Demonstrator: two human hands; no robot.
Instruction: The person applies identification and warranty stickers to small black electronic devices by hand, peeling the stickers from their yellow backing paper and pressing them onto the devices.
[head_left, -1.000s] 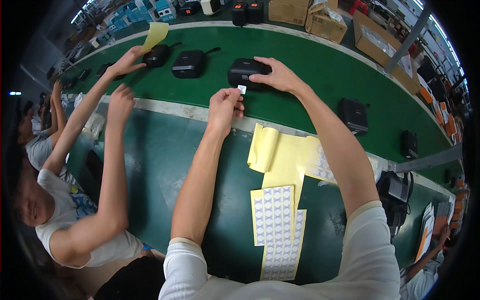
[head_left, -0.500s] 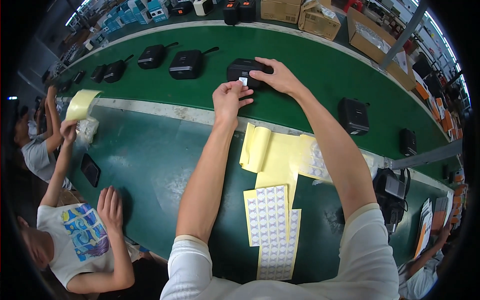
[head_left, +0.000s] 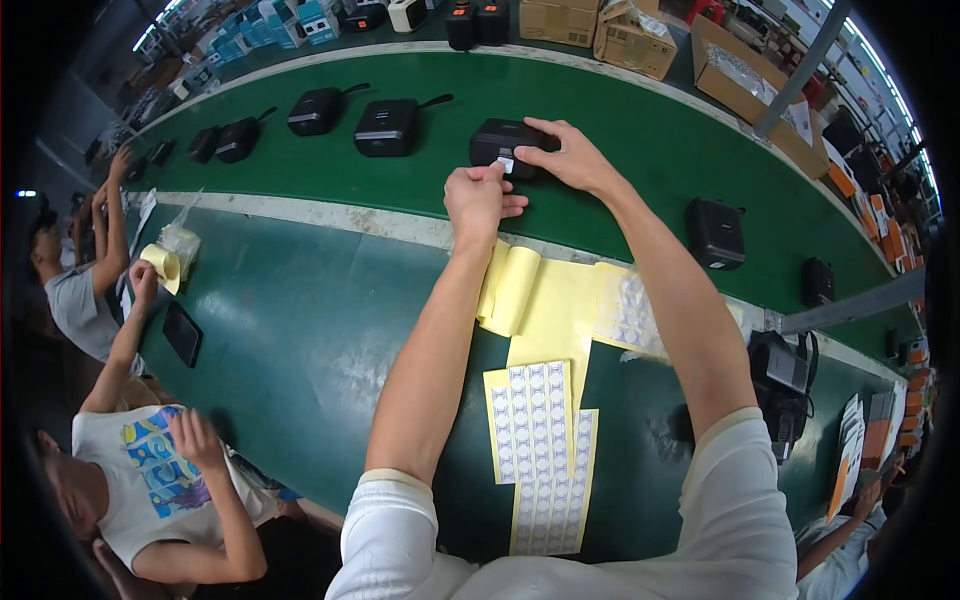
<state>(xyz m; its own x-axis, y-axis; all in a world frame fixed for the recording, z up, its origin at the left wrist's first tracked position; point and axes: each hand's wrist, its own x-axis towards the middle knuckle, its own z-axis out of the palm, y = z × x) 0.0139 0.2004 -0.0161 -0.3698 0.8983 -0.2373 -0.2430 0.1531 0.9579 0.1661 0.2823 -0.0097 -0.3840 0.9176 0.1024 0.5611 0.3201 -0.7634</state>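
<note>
Device (head_left: 492,138): black, boxy, with rounded corners and a dull sheen, lying on the green belt (head_left: 620,120) in front of the person. A small white label (head_left: 508,164) shows against its near face. The right hand (head_left: 572,160) grasps its right end, thumb on the near face and fingers over the top. The left hand (head_left: 480,203) pinches the label at its edge, its other fingers curled loosely below. Similar black devices lie to the left, the nearest (head_left: 387,128) with a strap, and another (head_left: 715,235) lies to the right. Nearer, on the dark green counter (head_left: 310,290), are a yellow roll (head_left: 513,290) and sheets (head_left: 540,415) of small printed labels.
</note>
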